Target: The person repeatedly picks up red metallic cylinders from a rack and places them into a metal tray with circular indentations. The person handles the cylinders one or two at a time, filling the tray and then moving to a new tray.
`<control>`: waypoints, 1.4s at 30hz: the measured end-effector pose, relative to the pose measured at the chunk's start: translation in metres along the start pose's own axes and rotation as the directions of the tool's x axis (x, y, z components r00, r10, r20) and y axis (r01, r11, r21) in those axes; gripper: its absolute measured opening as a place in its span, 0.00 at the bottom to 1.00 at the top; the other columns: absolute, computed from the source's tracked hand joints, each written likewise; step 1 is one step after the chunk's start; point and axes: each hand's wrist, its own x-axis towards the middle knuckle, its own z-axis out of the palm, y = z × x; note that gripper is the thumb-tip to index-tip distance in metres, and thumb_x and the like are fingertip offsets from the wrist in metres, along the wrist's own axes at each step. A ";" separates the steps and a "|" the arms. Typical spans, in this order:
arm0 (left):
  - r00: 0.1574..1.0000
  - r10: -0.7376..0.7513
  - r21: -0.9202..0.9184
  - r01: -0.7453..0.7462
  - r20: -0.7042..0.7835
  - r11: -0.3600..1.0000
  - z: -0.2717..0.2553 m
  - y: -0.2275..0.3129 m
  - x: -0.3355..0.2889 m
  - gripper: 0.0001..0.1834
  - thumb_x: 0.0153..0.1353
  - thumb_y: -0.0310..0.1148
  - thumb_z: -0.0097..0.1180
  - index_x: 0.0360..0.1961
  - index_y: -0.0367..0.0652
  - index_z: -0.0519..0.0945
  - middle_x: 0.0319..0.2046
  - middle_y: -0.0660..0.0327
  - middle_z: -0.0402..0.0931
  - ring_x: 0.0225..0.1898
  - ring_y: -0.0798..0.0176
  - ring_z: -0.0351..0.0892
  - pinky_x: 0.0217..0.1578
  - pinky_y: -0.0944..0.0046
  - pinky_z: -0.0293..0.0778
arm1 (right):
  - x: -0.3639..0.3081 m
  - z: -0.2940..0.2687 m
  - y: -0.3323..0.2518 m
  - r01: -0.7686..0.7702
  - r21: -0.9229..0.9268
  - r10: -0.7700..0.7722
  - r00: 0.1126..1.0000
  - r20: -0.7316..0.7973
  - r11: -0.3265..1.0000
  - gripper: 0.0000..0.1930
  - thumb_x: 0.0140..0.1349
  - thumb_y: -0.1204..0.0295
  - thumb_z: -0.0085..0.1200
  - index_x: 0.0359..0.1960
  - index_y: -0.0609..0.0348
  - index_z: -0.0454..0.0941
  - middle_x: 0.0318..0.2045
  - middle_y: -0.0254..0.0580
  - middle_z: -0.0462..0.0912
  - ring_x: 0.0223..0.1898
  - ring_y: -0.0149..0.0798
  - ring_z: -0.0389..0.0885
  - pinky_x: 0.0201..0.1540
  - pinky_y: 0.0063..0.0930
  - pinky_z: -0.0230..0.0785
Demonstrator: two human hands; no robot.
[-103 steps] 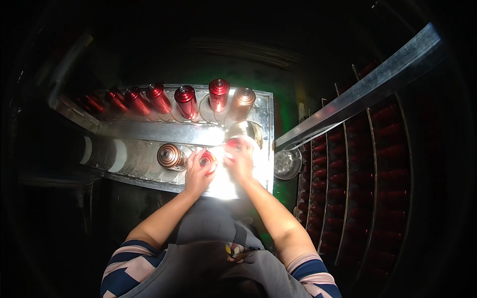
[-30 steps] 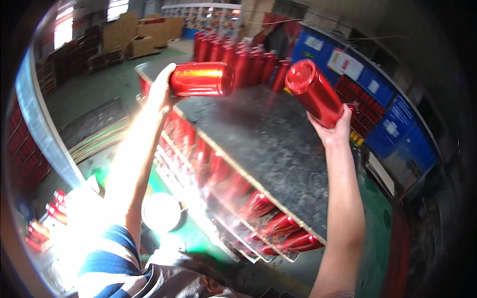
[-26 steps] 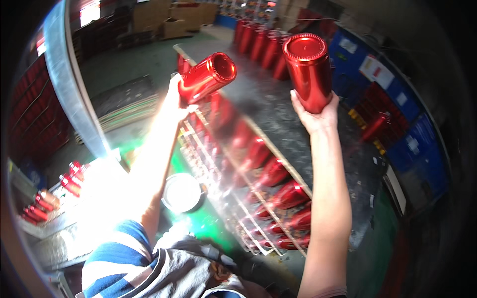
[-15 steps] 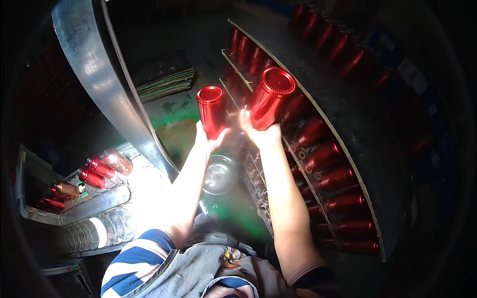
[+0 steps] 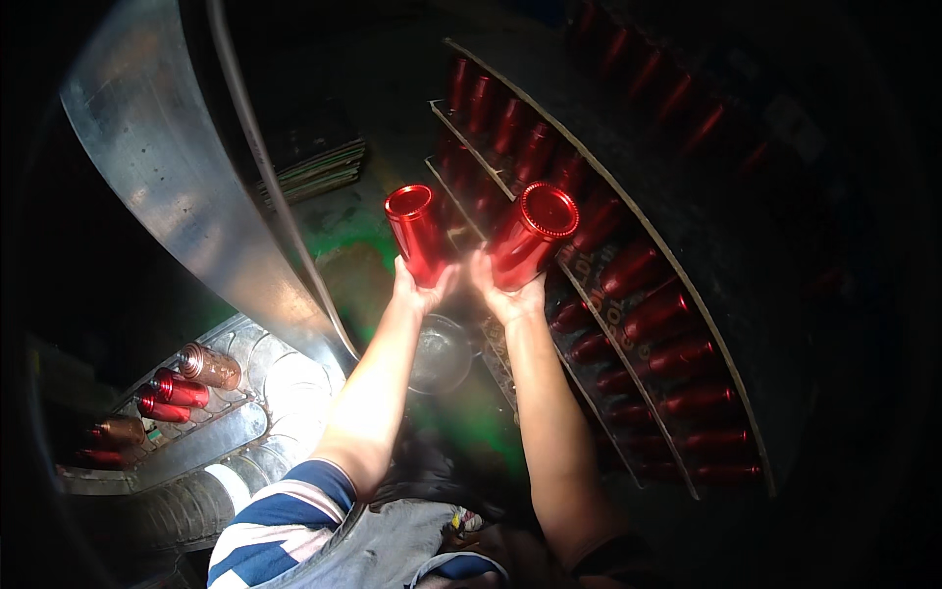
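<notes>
A glossy metallic-red bottle [image 5: 419, 240] is in my left hand [image 5: 420, 293], its round end tilted up toward me. My fingers and thumb wrap its lower part. My right hand [image 5: 505, 296] grips a second red bottle [image 5: 528, 240], whose ridged rim around the round end faces up. The two bottles are held apart, side by side, just left of the stacked tiers. Several more red bottles [image 5: 659, 314] stand on these tiers, separated by thin boards [image 5: 628, 196]. The hands partly hide the lower ends of both held bottles.
At the left a curved metal panel [image 5: 182, 167] rises beside a conveyor [image 5: 250, 358] bearing red bottles [image 5: 182, 390] and a brownish one [image 5: 209, 365]. A stack of flat sheets [image 5: 314, 172] lies further off. A round, clear-looking object [image 5: 439, 355] sits below my hands.
Both held bottles are lower in the picture, the right one most clearly, and its round end has tipped. The view has shifted slightly. Both hands keep their grip.
</notes>
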 end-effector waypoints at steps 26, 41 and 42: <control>0.152 0.779 0.779 -0.304 0.609 -0.549 -0.161 0.129 -0.517 0.27 0.53 0.40 0.71 0.55 0.52 0.82 0.52 0.54 0.72 0.52 0.56 0.78 0.54 0.60 0.75 | -0.221 -0.071 0.276 0.546 -0.837 -0.325 0.787 0.525 -0.032 0.34 0.71 0.48 0.49 0.70 0.57 0.63 0.56 0.51 0.75 0.56 0.49 0.77 0.58 0.44 0.75; 0.055 0.569 0.567 0.057 0.820 -0.822 -0.199 0.364 -0.446 0.28 0.43 0.36 0.73 0.50 0.63 0.86 0.64 0.61 0.69 0.66 0.45 0.62 0.62 0.50 0.70 | 0.095 -0.152 0.573 0.557 -0.252 0.240 0.663 0.709 -0.791 0.18 0.47 0.71 0.71 0.42 0.40 0.88 0.63 0.37 0.71 0.61 0.52 0.63 0.64 0.40 0.63; 0.090 0.616 0.610 0.083 0.783 -0.788 -0.207 0.373 -0.451 0.28 0.42 0.36 0.74 0.50 0.64 0.86 0.64 0.61 0.69 0.65 0.45 0.62 0.62 0.50 0.70 | 0.105 -0.161 0.584 0.538 -0.253 0.252 0.695 0.674 -0.804 0.17 0.47 0.70 0.70 0.42 0.40 0.88 0.64 0.37 0.69 0.61 0.52 0.63 0.65 0.39 0.64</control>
